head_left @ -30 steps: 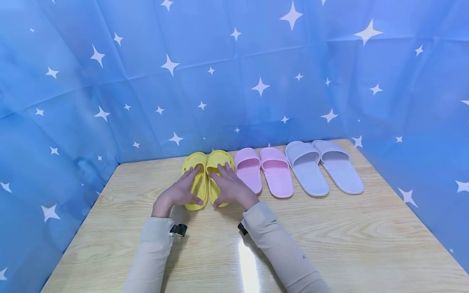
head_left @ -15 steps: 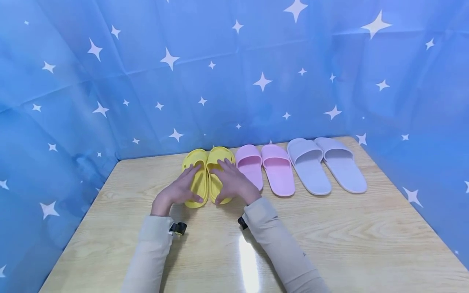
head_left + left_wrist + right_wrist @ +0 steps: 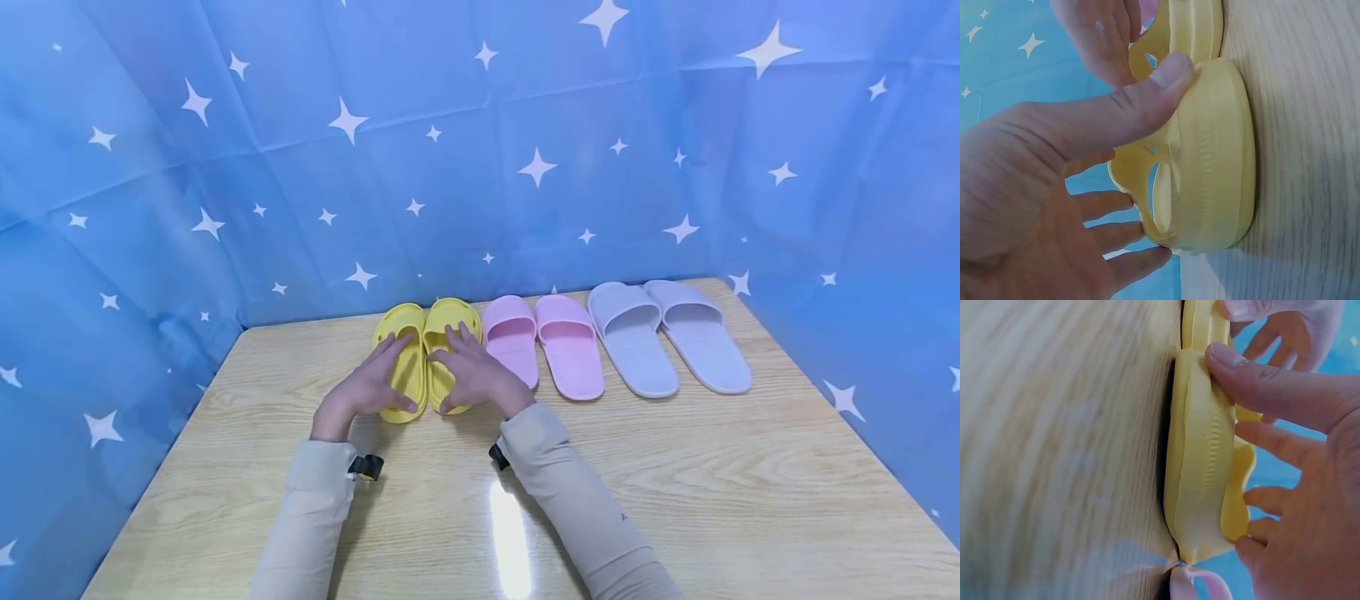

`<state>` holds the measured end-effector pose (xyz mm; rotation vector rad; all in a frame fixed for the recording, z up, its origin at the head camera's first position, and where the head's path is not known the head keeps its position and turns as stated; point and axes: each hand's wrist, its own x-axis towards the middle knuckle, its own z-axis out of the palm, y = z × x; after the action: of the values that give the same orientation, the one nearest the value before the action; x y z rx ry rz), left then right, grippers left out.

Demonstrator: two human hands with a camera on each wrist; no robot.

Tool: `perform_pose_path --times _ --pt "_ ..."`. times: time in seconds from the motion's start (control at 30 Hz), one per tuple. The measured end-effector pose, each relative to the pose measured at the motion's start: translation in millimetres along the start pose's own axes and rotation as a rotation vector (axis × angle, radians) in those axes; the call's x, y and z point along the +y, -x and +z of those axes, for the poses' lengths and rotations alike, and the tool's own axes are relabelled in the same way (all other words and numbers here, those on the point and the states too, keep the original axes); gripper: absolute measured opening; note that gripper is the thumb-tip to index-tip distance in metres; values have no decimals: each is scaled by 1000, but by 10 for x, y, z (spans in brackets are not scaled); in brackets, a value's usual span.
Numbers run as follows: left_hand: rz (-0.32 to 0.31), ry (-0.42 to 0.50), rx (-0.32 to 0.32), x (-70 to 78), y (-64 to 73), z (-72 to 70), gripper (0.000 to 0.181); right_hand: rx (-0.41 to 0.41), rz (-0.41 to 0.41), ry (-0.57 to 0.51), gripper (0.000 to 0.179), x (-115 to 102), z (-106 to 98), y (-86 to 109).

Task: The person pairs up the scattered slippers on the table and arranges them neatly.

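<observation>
Two yellow clogs stand side by side at the back of the table, toes to the wall. My left hand (image 3: 363, 387) spreads over the left clog (image 3: 408, 375). In the left wrist view its thumb lies on the upper edge of the heel (image 3: 1219, 156), and its extended fingers (image 3: 1122, 237) touch the outer side. My right hand (image 3: 476, 377) mirrors this on the right clog (image 3: 453, 314). The right wrist view has its thumb at the heel rim (image 3: 1200, 450), with relaxed fingers (image 3: 1272, 500) along the outer side. The hands partly cover both clogs.
Right of the clogs lie a pair of pink slippers (image 3: 570, 367) and a pair of pale lavender slippers (image 3: 645, 362), in one row. The nearer pink slipper (image 3: 513, 350) is close to my right hand. A blue star-printed cloth (image 3: 480, 167) hangs behind the wooden table (image 3: 675, 500).
The head view has shifted slightly. Both yellow clogs appear to have slid a little toward the back edge, with both hands staying on them. The pink and lavender slippers have not moved.
</observation>
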<state>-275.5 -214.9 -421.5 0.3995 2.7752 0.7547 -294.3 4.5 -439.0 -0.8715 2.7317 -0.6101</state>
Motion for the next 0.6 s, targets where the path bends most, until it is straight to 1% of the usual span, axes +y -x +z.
perform_pose_path --times 0.27,0.43,0.6 --pt "-43 20 34 24 2 -8 122 5 -3 -38 86 8 -17 13" --pt "-48 11 43 21 10 2 120 -6 -8 -56 84 8 -30 24" --pt "-44 10 30 11 6 14 117 -14 -3 -48 83 15 -27 26"
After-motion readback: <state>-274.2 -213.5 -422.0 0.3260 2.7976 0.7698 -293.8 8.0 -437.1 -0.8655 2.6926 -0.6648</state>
